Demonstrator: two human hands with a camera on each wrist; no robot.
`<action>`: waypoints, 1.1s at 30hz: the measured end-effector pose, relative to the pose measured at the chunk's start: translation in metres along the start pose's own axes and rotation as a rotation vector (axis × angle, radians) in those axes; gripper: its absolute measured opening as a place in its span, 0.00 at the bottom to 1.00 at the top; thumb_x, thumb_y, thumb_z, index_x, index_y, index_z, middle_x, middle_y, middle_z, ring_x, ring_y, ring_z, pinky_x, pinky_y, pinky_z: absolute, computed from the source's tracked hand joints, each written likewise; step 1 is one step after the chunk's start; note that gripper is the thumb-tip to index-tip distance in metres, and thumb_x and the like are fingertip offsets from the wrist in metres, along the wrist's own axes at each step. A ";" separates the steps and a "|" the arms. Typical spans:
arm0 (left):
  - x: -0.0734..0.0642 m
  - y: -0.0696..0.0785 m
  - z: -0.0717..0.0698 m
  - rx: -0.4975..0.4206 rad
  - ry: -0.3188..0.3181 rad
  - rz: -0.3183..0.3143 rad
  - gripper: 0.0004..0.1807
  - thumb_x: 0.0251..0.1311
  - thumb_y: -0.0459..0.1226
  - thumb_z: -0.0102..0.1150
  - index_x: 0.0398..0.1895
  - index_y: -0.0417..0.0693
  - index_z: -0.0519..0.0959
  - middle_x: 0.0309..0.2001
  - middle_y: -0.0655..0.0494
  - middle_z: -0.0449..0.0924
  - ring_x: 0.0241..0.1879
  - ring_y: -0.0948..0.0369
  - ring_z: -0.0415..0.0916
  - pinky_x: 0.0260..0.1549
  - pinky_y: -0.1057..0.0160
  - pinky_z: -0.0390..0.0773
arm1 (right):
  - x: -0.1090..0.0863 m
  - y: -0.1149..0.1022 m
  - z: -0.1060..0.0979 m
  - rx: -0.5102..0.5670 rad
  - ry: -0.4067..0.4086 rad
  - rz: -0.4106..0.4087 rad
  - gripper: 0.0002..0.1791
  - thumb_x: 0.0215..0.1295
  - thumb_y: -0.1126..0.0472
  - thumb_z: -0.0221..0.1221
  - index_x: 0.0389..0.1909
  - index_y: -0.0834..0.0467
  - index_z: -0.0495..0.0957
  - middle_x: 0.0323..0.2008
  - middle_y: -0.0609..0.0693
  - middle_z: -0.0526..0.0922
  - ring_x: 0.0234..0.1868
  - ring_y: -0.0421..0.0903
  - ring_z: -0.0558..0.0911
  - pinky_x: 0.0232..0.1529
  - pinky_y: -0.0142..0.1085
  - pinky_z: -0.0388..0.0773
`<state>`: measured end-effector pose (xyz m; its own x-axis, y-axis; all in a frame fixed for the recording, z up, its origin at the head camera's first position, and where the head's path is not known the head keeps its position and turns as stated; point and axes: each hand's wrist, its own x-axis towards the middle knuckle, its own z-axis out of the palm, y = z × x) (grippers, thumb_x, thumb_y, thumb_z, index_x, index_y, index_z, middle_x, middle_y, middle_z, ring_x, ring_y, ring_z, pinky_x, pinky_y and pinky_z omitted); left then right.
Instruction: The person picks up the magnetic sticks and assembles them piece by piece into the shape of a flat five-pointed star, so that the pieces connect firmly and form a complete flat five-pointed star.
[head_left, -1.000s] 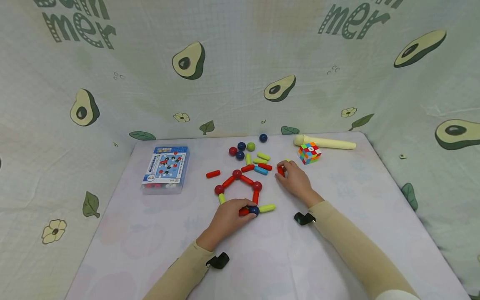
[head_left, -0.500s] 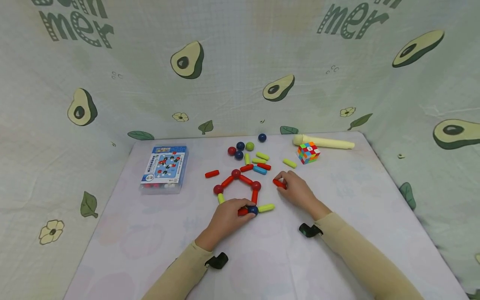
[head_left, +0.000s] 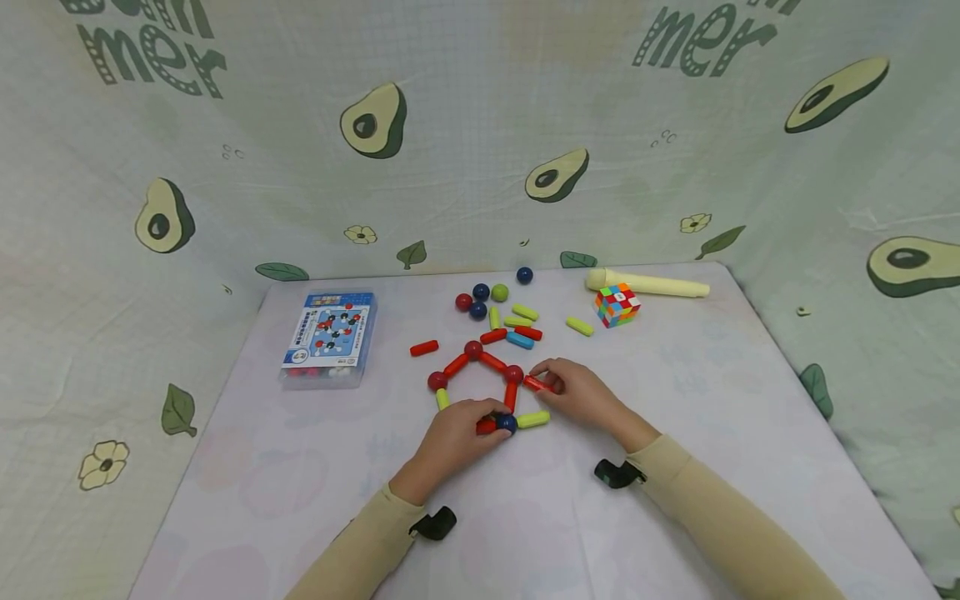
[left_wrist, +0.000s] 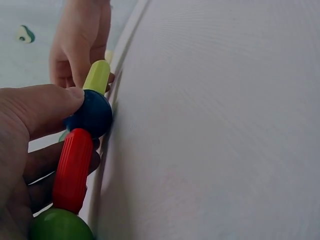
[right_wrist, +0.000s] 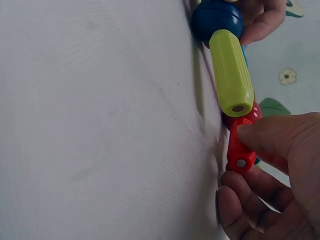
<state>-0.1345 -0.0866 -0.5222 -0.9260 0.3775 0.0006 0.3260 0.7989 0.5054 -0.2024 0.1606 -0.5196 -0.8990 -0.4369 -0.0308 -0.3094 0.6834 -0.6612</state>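
A ring of red rods (head_left: 492, 361) and balls lies mid-table, its near left side hidden by my left hand (head_left: 456, 437). That hand holds the dark blue ball (head_left: 507, 423) at the ring's near right corner, thumb on top. A yellow-green rod (head_left: 534, 419) sticks out rightward from this ball. In the left wrist view a red rod (left_wrist: 73, 167) links the blue ball to a green ball (left_wrist: 61, 226). My right hand (head_left: 583, 402) pinches a loose red magnetic rod (right_wrist: 241, 147) between thumb and fingers, its tip right beside the ring's right-hand red ball (head_left: 513, 374).
Behind the ring lie red rods (head_left: 493, 336), a blue rod (head_left: 520, 340), yellow-green rods (head_left: 579, 326) and several balls (head_left: 478, 310). A boxed set (head_left: 327, 337) stands at left. A puzzle cube (head_left: 618, 306) and a pale yellow microphone-shaped stick (head_left: 656, 284) are at back right.
My right hand has picked up the red rod and brought it left and nearer, up to the ring's right-hand ball. The left hand stays on the blue ball.
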 end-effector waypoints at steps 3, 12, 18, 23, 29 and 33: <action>0.002 -0.001 0.001 0.028 -0.001 0.015 0.23 0.60 0.52 0.71 0.58 0.61 0.83 0.48 0.65 0.85 0.44 0.64 0.78 0.45 0.65 0.80 | 0.002 -0.001 0.003 0.001 0.010 0.011 0.16 0.67 0.58 0.67 0.55 0.52 0.80 0.35 0.43 0.79 0.35 0.43 0.76 0.39 0.37 0.78; 0.005 0.002 0.003 0.062 0.020 0.060 0.22 0.60 0.50 0.71 0.58 0.61 0.84 0.48 0.63 0.86 0.46 0.63 0.80 0.46 0.65 0.80 | 0.001 0.001 0.007 -0.007 0.082 0.007 0.14 0.67 0.59 0.67 0.52 0.54 0.82 0.34 0.45 0.78 0.34 0.43 0.75 0.37 0.36 0.76; 0.004 0.001 0.002 0.057 0.008 0.062 0.22 0.61 0.50 0.71 0.58 0.62 0.84 0.49 0.64 0.85 0.46 0.63 0.79 0.47 0.65 0.80 | 0.000 0.001 0.008 -0.006 0.102 0.005 0.14 0.66 0.59 0.68 0.52 0.54 0.82 0.34 0.45 0.78 0.34 0.43 0.75 0.36 0.35 0.75; 0.003 0.001 0.001 0.049 0.002 0.061 0.22 0.61 0.50 0.71 0.58 0.62 0.84 0.50 0.64 0.85 0.47 0.63 0.80 0.48 0.64 0.80 | -0.001 -0.001 0.009 0.001 0.104 0.005 0.14 0.66 0.60 0.68 0.51 0.54 0.82 0.34 0.45 0.78 0.34 0.43 0.75 0.36 0.35 0.75; 0.002 0.001 0.000 0.042 0.004 0.051 0.22 0.61 0.50 0.72 0.59 0.62 0.84 0.50 0.63 0.85 0.48 0.62 0.80 0.48 0.64 0.80 | -0.001 -0.002 0.007 0.006 0.090 0.015 0.13 0.68 0.57 0.66 0.52 0.53 0.82 0.35 0.44 0.78 0.36 0.43 0.75 0.38 0.36 0.76; 0.002 0.001 0.001 0.042 0.004 0.048 0.22 0.61 0.50 0.71 0.59 0.63 0.84 0.51 0.64 0.85 0.48 0.62 0.79 0.49 0.63 0.80 | 0.003 -0.001 0.003 0.014 0.106 0.048 0.13 0.71 0.55 0.63 0.54 0.53 0.81 0.39 0.46 0.79 0.38 0.44 0.77 0.41 0.38 0.78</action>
<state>-0.1359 -0.0845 -0.5223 -0.9100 0.4138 0.0271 0.3773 0.7992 0.4679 -0.2039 0.1568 -0.5209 -0.9407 -0.3389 0.0159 -0.2613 0.6938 -0.6711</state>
